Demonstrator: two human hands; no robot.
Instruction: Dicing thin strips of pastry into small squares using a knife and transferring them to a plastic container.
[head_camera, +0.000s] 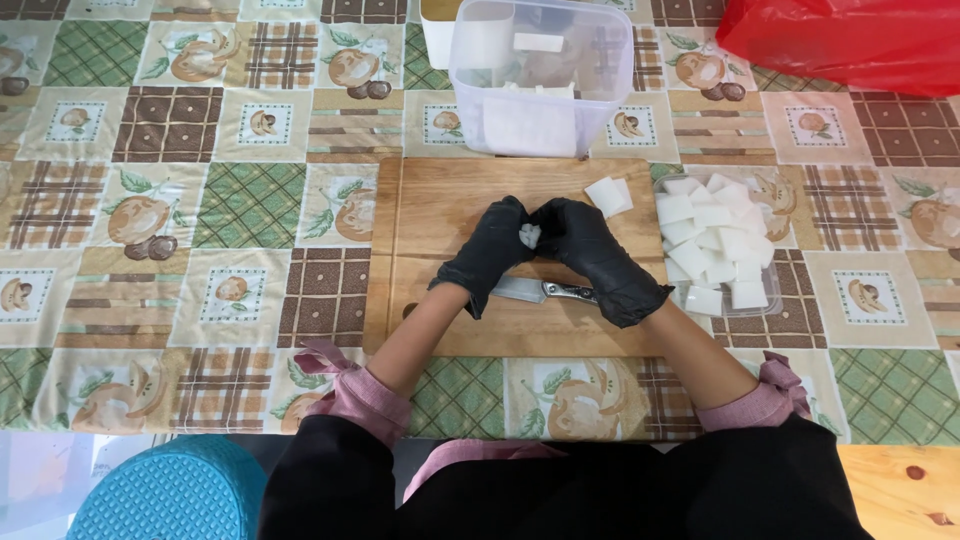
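Observation:
Both of my hands wear black gloves and meet over the wooden cutting board (440, 200). My left hand (490, 250) and my right hand (590, 250) pinch a small white piece (529, 236) between their fingertips. A knife (540, 291) lies flat on the board just below my wrists, blade to the left. Two white square pieces (609, 196) rest on the board's far right corner.
A clear tray (745, 305) heaped with several white cubes sits right of the board. A clear plastic container (540, 75) with white blocks stands behind the board. A red plastic bag (850, 40) lies at the far right. A blue stool (160, 490) is at the lower left.

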